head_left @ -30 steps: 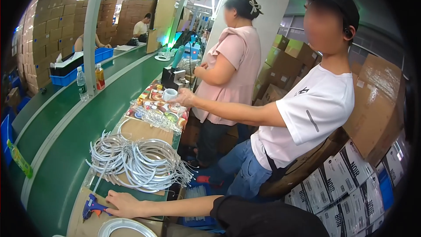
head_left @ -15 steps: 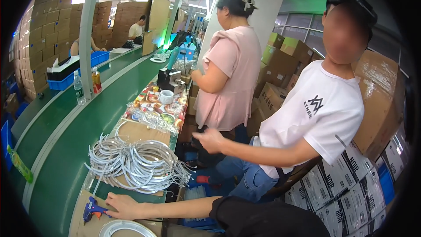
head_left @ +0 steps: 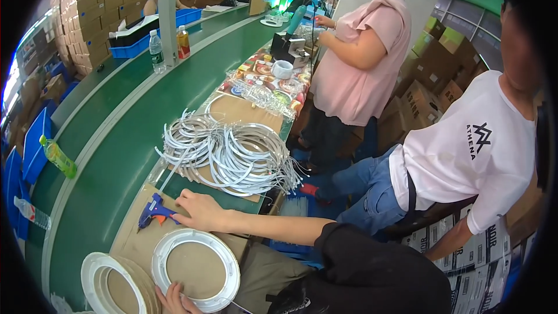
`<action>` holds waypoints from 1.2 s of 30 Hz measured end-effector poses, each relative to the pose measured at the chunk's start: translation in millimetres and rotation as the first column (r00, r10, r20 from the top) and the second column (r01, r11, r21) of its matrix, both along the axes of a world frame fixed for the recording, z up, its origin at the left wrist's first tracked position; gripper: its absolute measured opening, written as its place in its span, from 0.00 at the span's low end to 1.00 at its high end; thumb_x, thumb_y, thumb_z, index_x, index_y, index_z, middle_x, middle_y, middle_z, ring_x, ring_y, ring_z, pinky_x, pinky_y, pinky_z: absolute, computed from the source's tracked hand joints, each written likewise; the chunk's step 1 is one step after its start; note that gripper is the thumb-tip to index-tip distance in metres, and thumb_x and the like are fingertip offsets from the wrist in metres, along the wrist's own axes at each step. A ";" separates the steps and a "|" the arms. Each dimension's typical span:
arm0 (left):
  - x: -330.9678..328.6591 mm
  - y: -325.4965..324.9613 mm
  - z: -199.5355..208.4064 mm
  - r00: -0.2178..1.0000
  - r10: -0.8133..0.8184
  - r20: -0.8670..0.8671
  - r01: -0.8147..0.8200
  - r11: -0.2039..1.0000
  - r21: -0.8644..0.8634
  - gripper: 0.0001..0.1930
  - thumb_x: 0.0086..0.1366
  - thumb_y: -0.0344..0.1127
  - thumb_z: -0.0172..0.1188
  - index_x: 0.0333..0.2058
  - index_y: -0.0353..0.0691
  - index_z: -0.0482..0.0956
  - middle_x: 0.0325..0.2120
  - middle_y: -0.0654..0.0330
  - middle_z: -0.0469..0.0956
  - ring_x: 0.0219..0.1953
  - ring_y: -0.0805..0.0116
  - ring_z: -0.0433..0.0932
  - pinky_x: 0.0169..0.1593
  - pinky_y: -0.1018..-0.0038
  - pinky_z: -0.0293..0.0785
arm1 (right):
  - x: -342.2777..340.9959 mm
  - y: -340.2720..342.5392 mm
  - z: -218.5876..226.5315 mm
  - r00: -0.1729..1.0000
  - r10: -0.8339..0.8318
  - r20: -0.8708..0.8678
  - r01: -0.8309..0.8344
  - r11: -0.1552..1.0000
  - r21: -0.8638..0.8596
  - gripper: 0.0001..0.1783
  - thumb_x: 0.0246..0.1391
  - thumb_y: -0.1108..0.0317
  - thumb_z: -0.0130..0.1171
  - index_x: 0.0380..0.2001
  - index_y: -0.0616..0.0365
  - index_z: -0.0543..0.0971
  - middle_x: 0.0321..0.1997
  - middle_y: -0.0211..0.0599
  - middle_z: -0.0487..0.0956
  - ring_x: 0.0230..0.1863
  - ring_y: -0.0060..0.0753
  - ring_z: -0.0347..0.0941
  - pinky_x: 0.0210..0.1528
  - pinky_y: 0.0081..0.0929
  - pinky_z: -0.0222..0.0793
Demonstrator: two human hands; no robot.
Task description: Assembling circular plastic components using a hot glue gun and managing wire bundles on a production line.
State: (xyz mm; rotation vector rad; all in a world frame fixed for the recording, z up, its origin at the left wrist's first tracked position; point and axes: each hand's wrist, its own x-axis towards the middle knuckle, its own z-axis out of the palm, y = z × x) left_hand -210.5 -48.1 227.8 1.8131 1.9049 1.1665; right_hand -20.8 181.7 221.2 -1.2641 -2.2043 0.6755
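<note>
A blue hot glue gun [head_left: 152, 211] with an orange trigger lies on the brown cardboard. My right hand [head_left: 200, 210] reaches across from the right, its thumb and fingers at the end of the gun's handle. Nearer, a white ring frame [head_left: 228, 267] lies flat on the board. At the lower edge, my left hand [head_left: 174, 300] rests on this ring's near rim with its fingers apart; most of that hand is cut off. To its left is a stack of similar white rings [head_left: 93, 282]. Beyond the glue gun sits a heap of white, curved strips with wires [head_left: 226, 154].
A green conveyor belt [head_left: 116, 197] curves along the left. Bottles [head_left: 58, 157] and blue bins [head_left: 38, 145] stand past it. Farther along the bench are a tape roll [head_left: 282, 70] and clear plastic wrapping [head_left: 261, 96]. Two people stand close on the right, before stacked cartons [head_left: 447, 52].
My view has shifted left and down, bringing the ring stack and my left hand into sight. My right hand stays by the glue gun. The nearest person's raised arm has dropped.
</note>
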 end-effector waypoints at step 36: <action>3.0 8.3 22.6 0.993 0.047 -0.111 -0.032 0.991 0.131 0.21 0.60 0.36 0.59 0.51 0.33 0.79 0.41 0.44 0.81 0.44 0.47 0.80 0.53 0.55 0.73 | 54.1 -49.3 62.3 0.958 0.249 -0.140 -0.246 0.968 0.041 0.21 0.57 0.61 0.60 0.50 0.62 0.74 0.48 0.45 0.76 0.48 0.49 0.75 0.50 0.38 0.72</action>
